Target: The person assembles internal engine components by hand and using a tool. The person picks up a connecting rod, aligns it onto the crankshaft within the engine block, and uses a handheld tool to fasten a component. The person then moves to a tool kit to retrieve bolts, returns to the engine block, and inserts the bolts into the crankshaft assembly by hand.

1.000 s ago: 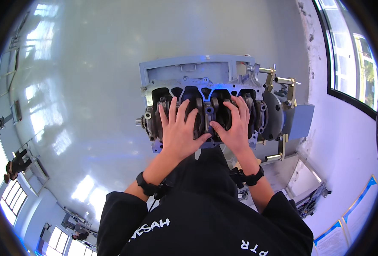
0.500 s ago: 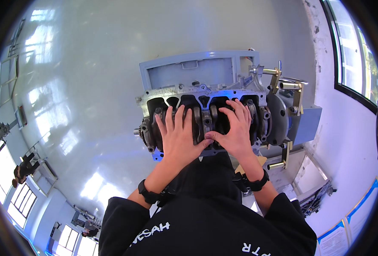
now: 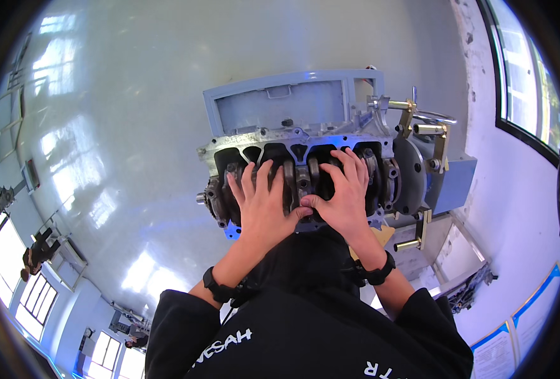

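Note:
An engine block (image 3: pixel 355 140) lies with its open side up in front of me. A dark crankshaft (image 3: pixel 290 180) runs across it under several bearing caps. My left hand (image 3: pixel 266 205) rests on the left half of the crankshaft, open, its fingers spread and pointing away from me. My right hand (image 3: pixel 345 199) is on the right half, its fingers apart and bent over the crankshaft. Both thumbs come together by the middle bearing cap (image 3: pixel 303 182). Neither hand is lifting anything. The undersides of the fingers are hidden.
The block is fixed at its right to a stand with a round plate (image 3: pixel 410 177) and brass-coloured arms (image 3: pixel 439 148). A grey metal frame (image 3: pixel 280 76) stands behind it. A wall with a window (image 3: pixel 526 82) bounds the right. A person (image 3: pixel 38 252) is far off at the left.
The view has shifted slightly, so the block and hands sit a little further left. Both hands keep nearly the same places on the crankshaft.

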Demonstrator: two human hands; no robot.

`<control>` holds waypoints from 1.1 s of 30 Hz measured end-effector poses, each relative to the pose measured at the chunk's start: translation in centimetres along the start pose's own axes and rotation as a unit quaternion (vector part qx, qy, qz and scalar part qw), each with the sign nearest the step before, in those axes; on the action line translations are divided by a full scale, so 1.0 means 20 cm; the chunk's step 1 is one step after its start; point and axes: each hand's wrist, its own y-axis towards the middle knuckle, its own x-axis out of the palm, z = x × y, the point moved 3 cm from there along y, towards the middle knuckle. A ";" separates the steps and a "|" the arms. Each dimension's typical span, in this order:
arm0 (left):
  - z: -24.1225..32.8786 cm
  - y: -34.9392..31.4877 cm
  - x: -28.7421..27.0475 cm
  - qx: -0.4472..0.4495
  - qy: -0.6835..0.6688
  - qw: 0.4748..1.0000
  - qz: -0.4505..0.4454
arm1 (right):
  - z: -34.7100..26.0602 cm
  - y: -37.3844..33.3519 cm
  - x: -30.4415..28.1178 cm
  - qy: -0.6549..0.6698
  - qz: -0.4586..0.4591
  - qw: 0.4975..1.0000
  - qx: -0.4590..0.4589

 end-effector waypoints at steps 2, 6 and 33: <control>0.00 -0.01 0.01 -0.002 0.002 1.000 0.013 | -0.02 0.00 0.00 0.000 0.002 1.000 0.007; 0.03 0.01 0.00 0.004 -0.010 0.999 0.043 | -0.04 0.00 -0.01 -0.022 -0.007 1.000 0.018; 0.05 0.02 0.06 -0.051 0.008 0.998 0.020 | 0.03 0.00 0.03 -0.073 0.012 0.997 -0.004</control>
